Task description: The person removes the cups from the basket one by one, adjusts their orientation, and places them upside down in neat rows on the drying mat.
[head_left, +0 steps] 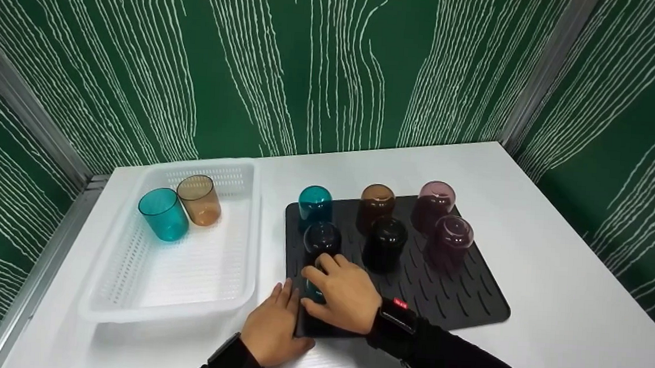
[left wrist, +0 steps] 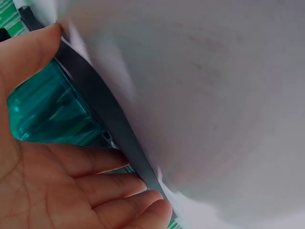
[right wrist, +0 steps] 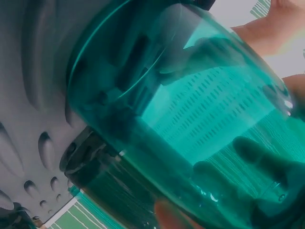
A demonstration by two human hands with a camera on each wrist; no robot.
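Two hands work the mat's near-left corner: your right hand (head_left: 343, 293) wraps the teal cup (right wrist: 181, 124), apparently upside down; your left hand (head_left: 273, 328) lies flat, steadying the black mat (head_left: 457, 294). Lift straight up.

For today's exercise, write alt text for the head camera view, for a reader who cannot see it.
A person's right hand grips a teal glass at the near left corner of a black drying mat, while the left hand rests flat beside it. Six more glasses stand upside down on the mat; a white basket holds two upright.
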